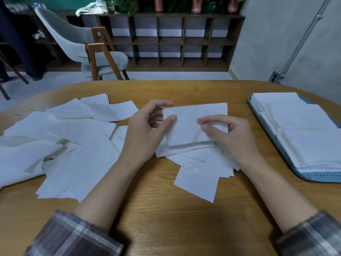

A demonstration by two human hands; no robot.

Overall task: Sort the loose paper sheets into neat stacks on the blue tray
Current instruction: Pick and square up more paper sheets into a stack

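Paper bundle (184, 132), long axis left-right

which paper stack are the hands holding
The small squared stack at mid-table, pinched by the left hand and right hand. The left heap lies scattered; the other neat stacks sit on the blue tray.
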